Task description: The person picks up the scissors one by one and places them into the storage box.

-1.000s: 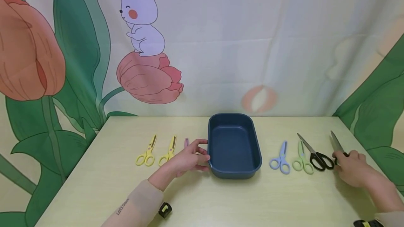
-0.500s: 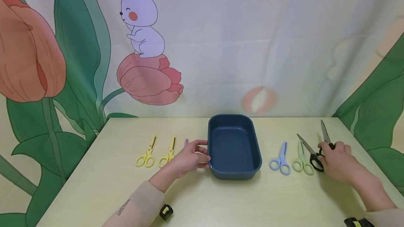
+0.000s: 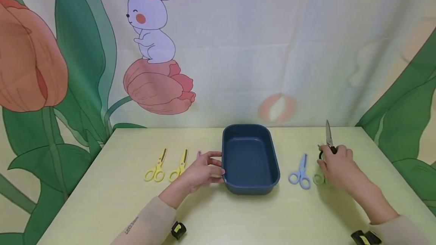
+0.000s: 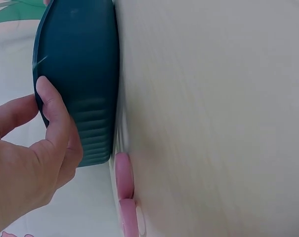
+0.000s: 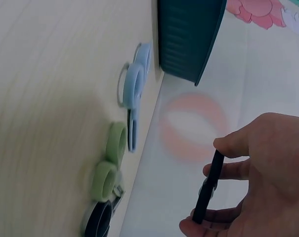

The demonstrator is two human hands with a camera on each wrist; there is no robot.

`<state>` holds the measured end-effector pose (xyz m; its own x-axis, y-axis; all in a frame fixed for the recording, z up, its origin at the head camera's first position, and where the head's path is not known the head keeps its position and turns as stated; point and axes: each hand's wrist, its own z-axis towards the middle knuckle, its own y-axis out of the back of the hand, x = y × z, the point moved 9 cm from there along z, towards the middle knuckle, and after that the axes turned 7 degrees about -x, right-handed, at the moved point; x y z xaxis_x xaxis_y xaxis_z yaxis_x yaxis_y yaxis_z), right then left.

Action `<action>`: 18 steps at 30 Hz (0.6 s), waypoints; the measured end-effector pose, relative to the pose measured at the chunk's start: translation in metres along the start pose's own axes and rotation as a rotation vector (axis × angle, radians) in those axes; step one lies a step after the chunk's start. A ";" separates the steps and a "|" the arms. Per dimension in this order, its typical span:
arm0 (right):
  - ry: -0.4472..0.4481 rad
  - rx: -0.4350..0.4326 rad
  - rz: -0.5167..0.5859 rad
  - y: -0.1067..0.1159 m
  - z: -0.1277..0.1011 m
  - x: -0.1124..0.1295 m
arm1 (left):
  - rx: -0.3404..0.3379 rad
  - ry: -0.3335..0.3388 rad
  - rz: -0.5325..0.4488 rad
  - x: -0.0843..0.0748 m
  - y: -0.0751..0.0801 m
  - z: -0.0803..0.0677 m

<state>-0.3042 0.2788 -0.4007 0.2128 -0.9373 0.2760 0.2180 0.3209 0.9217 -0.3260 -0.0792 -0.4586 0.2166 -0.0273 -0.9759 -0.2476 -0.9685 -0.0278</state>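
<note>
My left hand (image 3: 203,172) grips the left rim of a dark blue rectangular bin (image 3: 251,190), as the left wrist view also shows. My right hand (image 3: 342,167) holds black-handled scissors (image 3: 329,135) by their handles, blades pointing away from me. In the right wrist view these scissors (image 5: 208,188) appear edge-on between thumb and fingers, raised off the table. Below lie green scissors (image 5: 106,180) and a second black-handled pair (image 5: 96,219), both mostly covered by my right hand in the head view. Blue scissors (image 3: 300,175) lie between that hand and the bin.
Two yellow scissors (image 3: 156,169) lie left of the bin. A pink-purple pair (image 4: 124,175) sits close beside it, partly behind my left hand. The pale table (image 3: 272,218) ends at a printed curtain (image 3: 221,48) behind.
My right hand has lifted the black-handled scissors from the far right and carried them leftward, over the other black pair and the green scissors. My left hand stays on the bin.
</note>
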 end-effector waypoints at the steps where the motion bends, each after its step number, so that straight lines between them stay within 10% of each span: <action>1: 0.002 -0.011 -0.004 0.001 0.001 0.003 | -0.001 0.002 -0.003 0.000 0.000 0.000; 18: 0.028 -0.079 0.030 0.001 0.012 0.045 | 0.019 -0.009 -0.024 0.000 -0.003 -0.001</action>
<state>-0.3056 0.2350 -0.3844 0.2472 -0.9231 0.2947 0.2856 0.3601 0.8881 -0.3245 -0.0768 -0.4584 0.2137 -0.0017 -0.9769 -0.2604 -0.9639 -0.0553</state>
